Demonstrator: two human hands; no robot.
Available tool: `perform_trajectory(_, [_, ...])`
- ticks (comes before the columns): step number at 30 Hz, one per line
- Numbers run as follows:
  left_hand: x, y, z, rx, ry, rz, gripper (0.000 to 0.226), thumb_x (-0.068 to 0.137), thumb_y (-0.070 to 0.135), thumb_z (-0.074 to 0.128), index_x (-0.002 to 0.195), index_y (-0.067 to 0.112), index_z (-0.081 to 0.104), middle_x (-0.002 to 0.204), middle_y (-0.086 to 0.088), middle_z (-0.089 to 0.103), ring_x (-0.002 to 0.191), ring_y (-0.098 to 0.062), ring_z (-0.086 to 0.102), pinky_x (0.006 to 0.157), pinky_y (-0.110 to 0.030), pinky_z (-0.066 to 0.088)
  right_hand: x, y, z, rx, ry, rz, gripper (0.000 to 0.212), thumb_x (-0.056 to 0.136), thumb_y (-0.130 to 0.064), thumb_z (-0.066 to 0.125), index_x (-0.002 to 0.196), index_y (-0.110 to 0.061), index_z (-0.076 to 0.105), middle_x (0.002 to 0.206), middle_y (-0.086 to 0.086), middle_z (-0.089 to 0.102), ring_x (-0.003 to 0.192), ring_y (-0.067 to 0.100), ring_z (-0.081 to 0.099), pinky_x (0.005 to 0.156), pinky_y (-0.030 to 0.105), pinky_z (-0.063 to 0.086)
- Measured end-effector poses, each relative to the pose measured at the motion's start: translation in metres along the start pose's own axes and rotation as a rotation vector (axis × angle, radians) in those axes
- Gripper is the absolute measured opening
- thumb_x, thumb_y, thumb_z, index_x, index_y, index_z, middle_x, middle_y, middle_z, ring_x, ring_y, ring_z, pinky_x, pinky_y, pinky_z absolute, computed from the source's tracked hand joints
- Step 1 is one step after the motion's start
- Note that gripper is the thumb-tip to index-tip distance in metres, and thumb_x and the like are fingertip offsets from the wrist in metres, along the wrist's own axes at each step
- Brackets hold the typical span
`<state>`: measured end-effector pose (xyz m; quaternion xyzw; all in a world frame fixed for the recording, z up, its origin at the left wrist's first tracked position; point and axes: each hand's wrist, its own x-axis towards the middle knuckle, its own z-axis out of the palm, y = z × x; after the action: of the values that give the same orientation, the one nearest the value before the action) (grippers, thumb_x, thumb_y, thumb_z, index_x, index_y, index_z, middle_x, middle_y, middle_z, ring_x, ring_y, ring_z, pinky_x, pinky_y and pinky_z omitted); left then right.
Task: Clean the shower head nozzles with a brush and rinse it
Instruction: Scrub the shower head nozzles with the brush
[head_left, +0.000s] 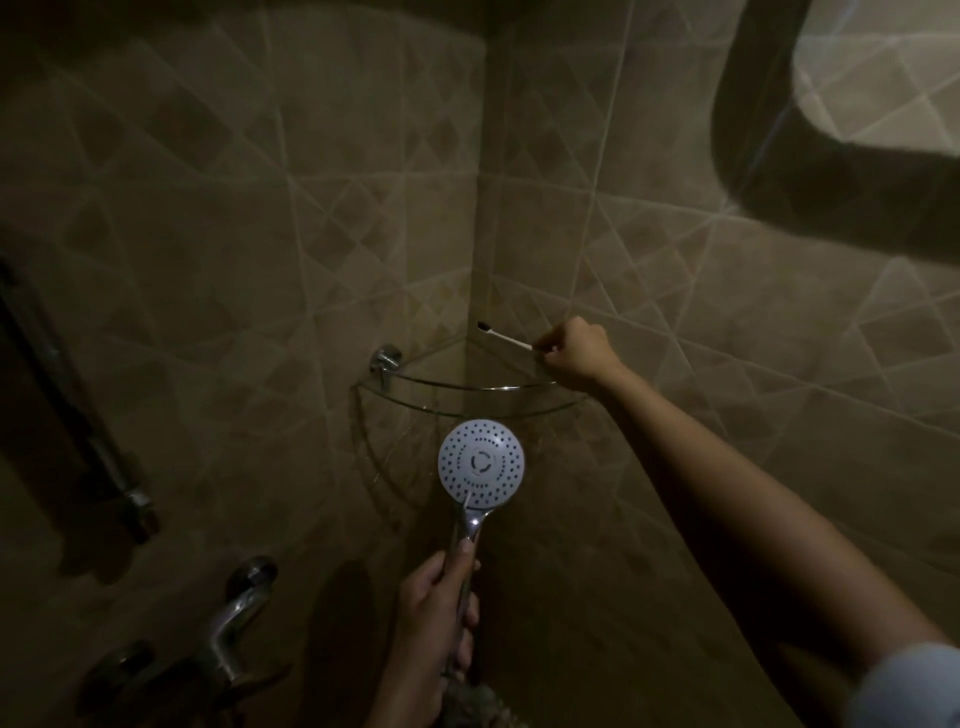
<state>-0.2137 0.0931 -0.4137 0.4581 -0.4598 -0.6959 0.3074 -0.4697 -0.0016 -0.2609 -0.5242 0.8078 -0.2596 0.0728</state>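
Left hand (436, 618) is wrapped around the chrome handle of the shower head (481, 464), thumb laid up along the stem, so the round face is tipped toward the camera with its nozzles exposed, which reads as a pose meant to present them for scrubbing. That face is a pale matte disc dotted with rings of small dark holes around a central dial, while the handle below it is smooth and mirror-bright. Beyond it, in the corner, sits a quarter-round glass shelf (467, 410) edged by a thin metal rail, clear enough that the tiles show through. Over its right end, the right hand (571, 353) is closed on the tail of a slim white brush (506, 336), whose dark bristle tip points into the corner; whether it is being lifted from or set on the shelf I cannot tell. Matte beige wall tiles (675, 260) with pale diagonal lines back everything.
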Motion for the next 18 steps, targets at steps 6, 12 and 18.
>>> perform_trajectory(6, [0.014, 0.001, -0.007, -0.022, -0.010, -0.055, 0.039, 0.097, 0.047, 0.055, 0.099, 0.010, 0.068, 0.050, -0.003, 0.050, 0.034, -0.014, 0.038, 0.035, -0.017, 0.026, 0.036, -0.012, 0.036, -0.164, -0.012, 0.016, 0.019, 0.093, -0.019, 0.062, 0.100, -0.006, 0.074, 0.102, 0.015, 0.073, 0.096, 0.029, 0.068, 0.086, 0.040, 0.059])
perform_trajectory(12, [0.023, -0.004, -0.014, 0.007, -0.027, -0.075, 0.040, 0.096, 0.049, 0.056, 0.099, 0.012, 0.069, 0.051, -0.004, 0.052, 0.033, -0.015, 0.040, 0.035, -0.018, 0.028, 0.048, -0.015, 0.060, -0.284, -0.077, 0.030, 0.012, 0.093, -0.015, 0.061, 0.096, -0.007, 0.069, 0.094, 0.014, 0.071, 0.086, 0.027, 0.069, 0.077, 0.039, 0.060])
perform_trajectory(18, [0.031, -0.006, -0.018, 0.008, -0.043, -0.095, 0.043, 0.093, 0.052, 0.058, 0.097, 0.010, 0.069, 0.054, -0.008, 0.053, 0.033, -0.018, 0.041, 0.039, -0.019, 0.028, 0.053, -0.023, 0.060, -0.393, -0.109, 0.050, 0.021, 0.093, -0.014, 0.060, 0.111, -0.004, 0.064, 0.111, 0.018, 0.066, 0.104, 0.035, 0.064, 0.079, 0.039, 0.051])
